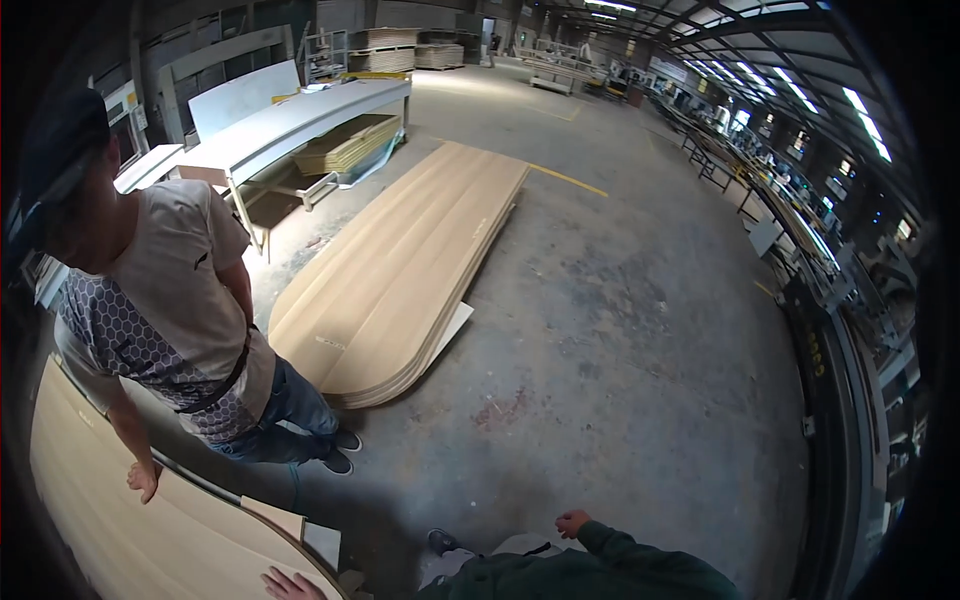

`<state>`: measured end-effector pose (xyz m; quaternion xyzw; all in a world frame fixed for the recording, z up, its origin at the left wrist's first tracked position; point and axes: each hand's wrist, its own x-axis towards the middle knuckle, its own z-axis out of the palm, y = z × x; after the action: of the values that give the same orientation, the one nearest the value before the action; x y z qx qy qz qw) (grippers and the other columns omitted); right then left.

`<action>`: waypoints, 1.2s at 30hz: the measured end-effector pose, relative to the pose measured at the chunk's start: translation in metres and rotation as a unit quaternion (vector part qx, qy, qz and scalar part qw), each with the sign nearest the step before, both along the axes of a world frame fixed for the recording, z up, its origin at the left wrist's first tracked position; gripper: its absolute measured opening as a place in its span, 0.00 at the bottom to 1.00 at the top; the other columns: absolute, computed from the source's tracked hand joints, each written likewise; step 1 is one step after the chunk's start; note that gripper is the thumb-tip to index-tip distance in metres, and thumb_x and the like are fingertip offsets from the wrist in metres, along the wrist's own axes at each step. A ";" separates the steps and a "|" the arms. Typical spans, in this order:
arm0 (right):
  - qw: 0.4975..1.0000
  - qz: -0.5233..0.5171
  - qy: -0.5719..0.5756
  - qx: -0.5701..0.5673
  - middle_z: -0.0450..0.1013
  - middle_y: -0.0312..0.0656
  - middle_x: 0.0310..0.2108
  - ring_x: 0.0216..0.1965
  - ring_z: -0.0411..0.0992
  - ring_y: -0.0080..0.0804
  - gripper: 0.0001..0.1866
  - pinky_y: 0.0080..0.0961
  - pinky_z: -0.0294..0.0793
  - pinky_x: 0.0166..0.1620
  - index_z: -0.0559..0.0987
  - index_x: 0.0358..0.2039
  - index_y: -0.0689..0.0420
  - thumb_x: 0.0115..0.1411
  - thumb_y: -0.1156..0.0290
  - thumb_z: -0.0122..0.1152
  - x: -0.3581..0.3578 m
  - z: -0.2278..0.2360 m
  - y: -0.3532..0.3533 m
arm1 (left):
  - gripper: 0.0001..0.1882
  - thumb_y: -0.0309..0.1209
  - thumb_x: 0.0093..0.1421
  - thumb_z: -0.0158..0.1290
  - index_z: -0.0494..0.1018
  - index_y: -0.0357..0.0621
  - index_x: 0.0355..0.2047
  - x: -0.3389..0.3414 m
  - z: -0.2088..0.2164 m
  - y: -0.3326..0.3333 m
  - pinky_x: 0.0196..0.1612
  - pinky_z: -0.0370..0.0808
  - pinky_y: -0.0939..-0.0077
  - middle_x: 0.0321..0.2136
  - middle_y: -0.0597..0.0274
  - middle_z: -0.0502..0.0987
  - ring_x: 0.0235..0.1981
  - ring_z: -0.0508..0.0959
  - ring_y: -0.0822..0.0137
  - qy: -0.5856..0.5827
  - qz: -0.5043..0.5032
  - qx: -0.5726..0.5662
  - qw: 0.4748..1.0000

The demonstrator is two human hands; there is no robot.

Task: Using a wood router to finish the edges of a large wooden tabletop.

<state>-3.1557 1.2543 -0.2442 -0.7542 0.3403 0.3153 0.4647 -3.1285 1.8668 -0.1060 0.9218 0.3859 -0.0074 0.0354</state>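
Note:
My left hand (291,586) lies with its fingers spread on the near wooden panel (190,530), close to its curved edge, at the lower left. Nothing is in that hand. My right hand (573,523), at the end of a dark green sleeve, hangs beside my body over the concrete floor. Its fingers are curled in, and no object shows in them. A co-worker (185,300) in a light T-shirt and jeans stands at the left, one hand (145,480) resting on the same panel.
A low stack of long, round-cornered wooden panels (400,260) lies on the floor ahead. Beyond the co-worker stands a white-topped workbench (300,115) with boards beneath it. Long machinery (835,370) runs along the right. A yellow line (567,180) marks the concrete floor (620,330).

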 end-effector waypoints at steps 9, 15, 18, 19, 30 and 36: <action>0.996 0.091 0.005 0.003 0.79 0.41 0.31 0.27 0.78 0.31 0.20 0.28 0.76 0.30 0.80 0.41 0.59 0.55 0.57 0.56 0.155 -0.004 -0.013 | 0.44 0.59 0.56 0.43 0.44 0.56 0.68 0.077 -0.007 -0.052 0.65 0.37 0.38 0.69 0.57 0.41 0.67 0.47 0.45 0.038 -0.014 -0.021 0.999; 0.991 0.132 0.007 0.030 0.78 0.41 0.30 0.27 0.78 0.32 0.16 0.28 0.77 0.31 0.81 0.38 0.55 0.55 0.58 0.56 0.261 -0.034 -0.076 | 0.42 0.60 0.61 0.36 0.41 0.54 0.69 0.103 -0.014 -0.075 0.61 0.51 0.35 0.69 0.59 0.39 0.67 0.49 0.48 0.080 0.000 0.044 0.996; 0.996 0.086 0.022 0.026 0.78 0.41 0.30 0.28 0.79 0.33 0.15 0.30 0.77 0.31 0.81 0.38 0.53 0.54 0.59 0.56 0.303 -0.069 -0.106 | 0.42 0.57 0.62 0.36 0.38 0.52 0.69 0.115 -0.020 -0.065 0.59 0.55 0.35 0.70 0.62 0.36 0.68 0.47 0.50 0.071 0.042 0.059 0.995; 0.983 0.178 -0.038 -0.013 0.78 0.41 0.29 0.27 0.78 0.34 0.15 0.31 0.77 0.32 0.81 0.37 0.54 0.54 0.60 0.56 0.318 -0.077 -0.123 | 0.42 0.57 0.62 0.36 0.38 0.52 0.69 0.119 -0.023 -0.063 0.59 0.55 0.35 0.70 0.62 0.36 0.68 0.47 0.50 0.070 0.041 0.065 0.995; 0.978 0.205 -0.024 0.014 0.77 0.46 0.30 0.22 0.77 0.37 0.17 0.32 0.76 0.29 0.78 0.37 0.60 0.53 0.61 0.58 0.435 -0.036 -0.140 | 0.43 0.42 0.53 0.53 0.46 0.56 0.67 0.122 -0.059 -0.019 0.57 0.63 0.40 0.68 0.59 0.44 0.65 0.53 0.48 0.105 0.152 -0.064 0.981; 0.819 0.548 -0.171 0.002 0.77 0.46 0.30 0.22 0.76 0.38 0.16 0.33 0.75 0.25 0.77 0.34 0.60 0.53 0.60 0.59 0.450 -0.049 -0.129 | 0.43 0.23 0.52 0.52 0.48 0.63 0.66 0.087 -0.069 -0.020 0.58 0.60 0.36 0.68 0.66 0.45 0.65 0.55 0.52 0.027 0.230 -0.055 0.971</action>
<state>-2.7058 1.1257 -0.2935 -0.8571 -0.2146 0.3843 0.2676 -3.0415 1.8466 -0.1747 0.8043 0.5876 -0.0450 0.0765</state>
